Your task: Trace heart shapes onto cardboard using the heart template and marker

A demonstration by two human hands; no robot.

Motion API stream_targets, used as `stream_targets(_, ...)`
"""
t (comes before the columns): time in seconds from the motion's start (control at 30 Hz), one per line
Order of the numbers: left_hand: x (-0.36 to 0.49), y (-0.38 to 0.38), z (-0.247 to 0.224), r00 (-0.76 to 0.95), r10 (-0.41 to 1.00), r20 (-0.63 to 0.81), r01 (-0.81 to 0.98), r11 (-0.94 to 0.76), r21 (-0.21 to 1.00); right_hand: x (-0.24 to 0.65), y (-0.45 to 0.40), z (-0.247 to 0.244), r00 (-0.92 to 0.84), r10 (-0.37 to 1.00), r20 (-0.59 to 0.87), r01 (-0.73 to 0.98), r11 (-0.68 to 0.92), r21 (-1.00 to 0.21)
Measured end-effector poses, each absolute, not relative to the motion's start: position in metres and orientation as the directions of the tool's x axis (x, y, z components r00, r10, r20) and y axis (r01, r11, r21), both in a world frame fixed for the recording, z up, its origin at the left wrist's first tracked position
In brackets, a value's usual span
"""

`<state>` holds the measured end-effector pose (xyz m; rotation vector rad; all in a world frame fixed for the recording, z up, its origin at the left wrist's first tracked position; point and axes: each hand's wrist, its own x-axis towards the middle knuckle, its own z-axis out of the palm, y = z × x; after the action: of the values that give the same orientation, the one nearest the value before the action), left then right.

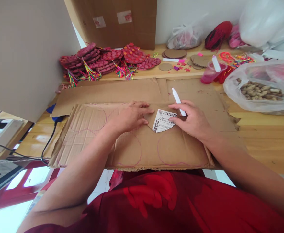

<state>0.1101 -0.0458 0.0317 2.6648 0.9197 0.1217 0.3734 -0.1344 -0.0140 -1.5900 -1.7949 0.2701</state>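
A white marker pen (177, 97) slants up between the fingers of my right hand (192, 119), closed around it. The thumb and fingertips of that hand also touch the right side of a small cardboard cutout (164, 121) bearing a white printed label. My left hand (129, 118) grips the cutout's left side with thumb and fingers, covering part of its edge. Beneath both hands lies a large cardboard sheet (149, 152), marked with several rounded purple outlines. One outline is partly hidden by my left hand.
Behind are stacked red ornaments (100, 60) with colourful tassels, cardboard discs (174, 53) and a pink-capped marker (173, 60). At right stand a pink cup (210, 73) and a plastic bag of peanuts (260, 90). A black cable (47, 145) hangs at left.
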Motion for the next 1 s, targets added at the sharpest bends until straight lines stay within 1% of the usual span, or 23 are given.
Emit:
stream_targets(0.5, 0.1128, -0.0475, 0.0365, 0.768, 0.636, -0.068, 0.618, -0.711, 0.335, 0.3731, -0.1349, -0.0131, -0.015, 0.930, 0.368, 0.780, 0.241, -0.577)
stream_targets(0.67, 0.1125, -0.0477, 0.0358, 0.772, 0.634, -0.045, 0.608, -0.717, 0.341, 0.3739, -0.1346, -0.0138, -0.019, 0.930, 0.367, 0.788, 0.240, -0.567)
stream_targets(0.83, 0.1127, -0.0482, 0.0367, 0.768, 0.637, -0.058, 0.615, -0.711, 0.340, 0.3751, -0.1343, -0.0149, -0.035, 0.930, 0.366, 0.789, 0.250, -0.562)
stream_targets(1.0, 0.1093, -0.0422, 0.0318, 0.783, 0.622, -0.018, 0.579, -0.719, 0.385, 0.3765, -0.1348, -0.0174, -0.033, 0.925, 0.379, 0.800, 0.252, -0.544)
